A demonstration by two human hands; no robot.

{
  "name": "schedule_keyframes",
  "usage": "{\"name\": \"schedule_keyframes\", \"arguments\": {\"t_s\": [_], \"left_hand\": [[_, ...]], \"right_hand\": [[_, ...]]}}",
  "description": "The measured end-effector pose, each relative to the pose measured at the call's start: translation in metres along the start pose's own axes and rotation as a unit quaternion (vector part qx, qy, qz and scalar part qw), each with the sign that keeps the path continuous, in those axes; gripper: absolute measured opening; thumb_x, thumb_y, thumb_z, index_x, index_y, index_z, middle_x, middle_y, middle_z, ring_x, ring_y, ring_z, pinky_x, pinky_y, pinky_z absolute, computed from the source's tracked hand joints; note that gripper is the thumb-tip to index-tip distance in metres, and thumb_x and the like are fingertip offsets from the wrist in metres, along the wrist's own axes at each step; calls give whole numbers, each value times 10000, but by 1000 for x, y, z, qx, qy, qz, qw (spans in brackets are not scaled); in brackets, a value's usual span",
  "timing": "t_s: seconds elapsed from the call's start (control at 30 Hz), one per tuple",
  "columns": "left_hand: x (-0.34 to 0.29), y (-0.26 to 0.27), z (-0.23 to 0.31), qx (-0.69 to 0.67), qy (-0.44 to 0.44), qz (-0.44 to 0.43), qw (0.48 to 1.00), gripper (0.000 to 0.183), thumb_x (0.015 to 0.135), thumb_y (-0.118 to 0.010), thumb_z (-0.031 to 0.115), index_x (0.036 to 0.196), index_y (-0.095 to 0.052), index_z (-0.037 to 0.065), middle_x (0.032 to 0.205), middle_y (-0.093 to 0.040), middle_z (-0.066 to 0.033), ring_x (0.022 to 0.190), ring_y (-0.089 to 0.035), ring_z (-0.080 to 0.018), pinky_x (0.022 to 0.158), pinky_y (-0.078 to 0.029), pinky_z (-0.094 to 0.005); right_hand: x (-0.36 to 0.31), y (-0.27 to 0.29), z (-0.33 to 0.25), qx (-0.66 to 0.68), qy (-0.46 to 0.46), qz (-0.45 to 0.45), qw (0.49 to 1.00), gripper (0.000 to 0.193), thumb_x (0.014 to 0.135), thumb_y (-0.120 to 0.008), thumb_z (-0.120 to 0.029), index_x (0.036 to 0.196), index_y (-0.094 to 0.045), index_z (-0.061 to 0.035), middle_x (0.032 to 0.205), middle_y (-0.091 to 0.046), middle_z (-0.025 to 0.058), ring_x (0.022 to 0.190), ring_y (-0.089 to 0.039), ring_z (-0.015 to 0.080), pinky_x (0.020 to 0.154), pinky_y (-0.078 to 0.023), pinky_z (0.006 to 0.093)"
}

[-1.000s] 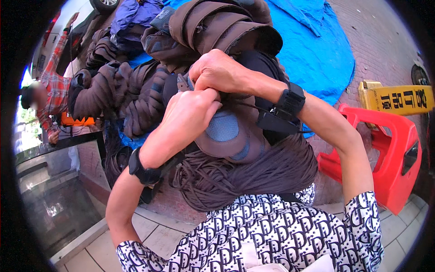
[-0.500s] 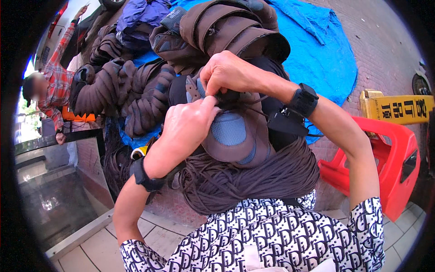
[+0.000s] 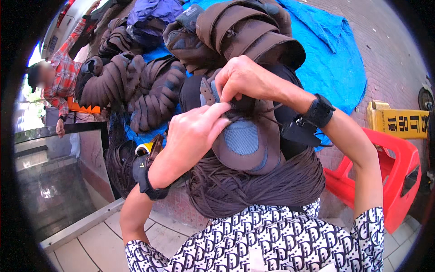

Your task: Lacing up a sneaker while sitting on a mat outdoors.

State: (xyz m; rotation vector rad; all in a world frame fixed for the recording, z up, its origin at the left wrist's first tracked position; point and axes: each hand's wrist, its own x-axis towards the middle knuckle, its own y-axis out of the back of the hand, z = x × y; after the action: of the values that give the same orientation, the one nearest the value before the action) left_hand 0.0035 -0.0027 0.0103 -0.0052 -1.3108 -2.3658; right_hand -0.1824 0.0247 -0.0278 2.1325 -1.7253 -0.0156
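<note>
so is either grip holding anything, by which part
Cannot tell: left grip and right grip meet over the shoe near its middle, hiding any pinched part.

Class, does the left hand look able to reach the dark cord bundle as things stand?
Probably yes: the dark cord bundle lies largely uncovered near the left hand, though that hand is busy at the shoe upper.

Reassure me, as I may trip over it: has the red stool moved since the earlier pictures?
No: the red stool keeps its place beside the yellow sign; only the camera's view has shifted.
</note>
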Motion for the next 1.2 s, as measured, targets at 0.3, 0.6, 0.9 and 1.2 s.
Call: {"name": "schedule_keyframes", "arguments": {"t_s": [0.3, 0.6, 0.9, 1.2], "left_hand": [[10, -12, -1, 142, 9, -98, 985, 140, 751, -619, 118, 842, -551, 36, 753, -598, -134, 670, -593, -306, 580, -468, -383], [13, -10, -3, 95, 60, -126, 986, 137, 760, -608, 115, 807, -518, 23, 678, -582, -160, 635, -591, -325, 555, -456, -402], [-21, 28, -30, 35, 166, 15, 985, 71, 806, -560, 106, 793, -522, 48, 626, -522, -93, 526, -550, -189, 484, -433, -299], [-160, 158, -158, 103, 508, 265, 813, 120, 851, -510, 176, 813, -564, 76, 528, -473, -7, 428, -467, -66, 372, -359, -215]], "right_hand": [[0, -2, 3, -101, 47, 4, 994, 100, 575, -609, -96, 598, -595, 0, 516, -522, 60, 475, -511, 118, 456, -410, 245], [0, -10, 14, -198, 94, 102, 970, 154, 544, -628, -186, 620, -629, -53, 604, -580, 115, 583, -582, 281, 536, -460, 349], [-19, -4, -2, -104, 74, 207, 970, 114, 618, -625, -132, 647, -607, -23, 632, -570, 90, 602, -575, 206, 544, -446, 283], [-98, 48, 24, 114, -99, 439, 886, 82, 700, -593, -111, 676, -622, -37, 621, -582, 22, 506, -508, 76, 466, -367, 185]]}}
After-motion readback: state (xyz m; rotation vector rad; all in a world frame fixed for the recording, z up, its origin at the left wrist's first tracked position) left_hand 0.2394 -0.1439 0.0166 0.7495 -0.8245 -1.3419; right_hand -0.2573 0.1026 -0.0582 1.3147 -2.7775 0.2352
